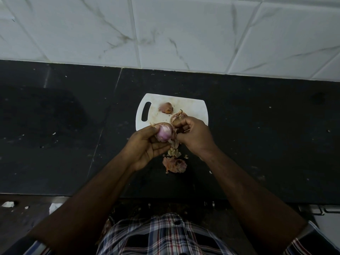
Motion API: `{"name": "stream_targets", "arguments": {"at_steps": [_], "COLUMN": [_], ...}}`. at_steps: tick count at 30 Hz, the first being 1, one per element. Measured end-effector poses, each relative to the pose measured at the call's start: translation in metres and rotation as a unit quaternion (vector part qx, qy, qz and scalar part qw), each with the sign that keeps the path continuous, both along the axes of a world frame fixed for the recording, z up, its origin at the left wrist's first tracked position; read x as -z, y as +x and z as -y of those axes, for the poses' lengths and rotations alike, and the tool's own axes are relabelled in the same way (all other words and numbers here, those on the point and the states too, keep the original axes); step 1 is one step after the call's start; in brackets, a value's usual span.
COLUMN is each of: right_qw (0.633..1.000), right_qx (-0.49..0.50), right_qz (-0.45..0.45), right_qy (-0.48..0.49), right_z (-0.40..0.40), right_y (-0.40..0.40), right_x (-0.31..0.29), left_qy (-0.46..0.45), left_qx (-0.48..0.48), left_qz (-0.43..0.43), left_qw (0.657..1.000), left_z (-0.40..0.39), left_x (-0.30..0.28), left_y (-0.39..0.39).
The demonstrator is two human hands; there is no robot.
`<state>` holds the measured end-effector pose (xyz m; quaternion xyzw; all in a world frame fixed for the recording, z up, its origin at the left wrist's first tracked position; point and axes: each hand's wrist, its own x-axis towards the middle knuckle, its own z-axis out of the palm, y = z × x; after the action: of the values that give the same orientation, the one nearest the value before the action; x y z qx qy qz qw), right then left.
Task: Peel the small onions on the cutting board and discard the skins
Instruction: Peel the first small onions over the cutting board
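My left hand (147,144) grips a small purple onion (164,133), partly peeled, just in front of the white cutting board (193,107). My right hand (193,135) pinches a strip of skin (174,142) hanging off that onion's right side. Two unpeeled onions lie on the board: one (166,108) near its middle, another (178,117) right behind my right hand's knuckles. A heap of brown and pale skins (174,162) lies on the black counter below my hands.
The black stone counter (266,135) stretches to both sides, dotted with small crumbs. A white marbled tile wall (165,34) rises behind it. The counter's front edge (55,195) runs close to my checked shirt (161,234).
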<state>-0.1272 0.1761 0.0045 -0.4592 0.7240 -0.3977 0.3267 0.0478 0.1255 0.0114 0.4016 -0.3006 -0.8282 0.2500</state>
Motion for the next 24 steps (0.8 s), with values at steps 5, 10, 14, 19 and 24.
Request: {"name": "stream_targets", "arguments": {"at_steps": [5, 10, 14, 19, 24], "right_qw": [0.998, 0.99, 0.997, 0.993, 0.993], "right_qx": [-0.006, -0.053, -0.051, -0.113, -0.121], "right_qz": [-0.053, -0.108, -0.025, 0.037, 0.006], "right_qy": [0.014, 0.076, 0.046, 0.021, 0.009], "right_z": [-0.008, -0.013, -0.012, -0.004, 0.0], "right_y": [-0.003, -0.012, -0.019, -0.008, -0.007], "right_x": [0.008, 0.013, -0.002, -0.02, -0.02], "left_qy": [0.002, 0.011, -0.022, -0.121, -0.158], "left_qx": [0.021, 0.031, 0.071, 0.13, 0.128], "left_qz": [-0.004, -0.011, -0.016, 0.035, 0.045], "left_qw": [1.0, 0.999, 0.997, 0.984, 0.978], "left_z": [-0.001, 0.003, 0.006, 0.006, 0.006], "left_x": [0.001, 0.002, 0.005, 0.008, 0.005], "left_y": [0.0, 0.005, 0.012, 0.012, 0.011]}}
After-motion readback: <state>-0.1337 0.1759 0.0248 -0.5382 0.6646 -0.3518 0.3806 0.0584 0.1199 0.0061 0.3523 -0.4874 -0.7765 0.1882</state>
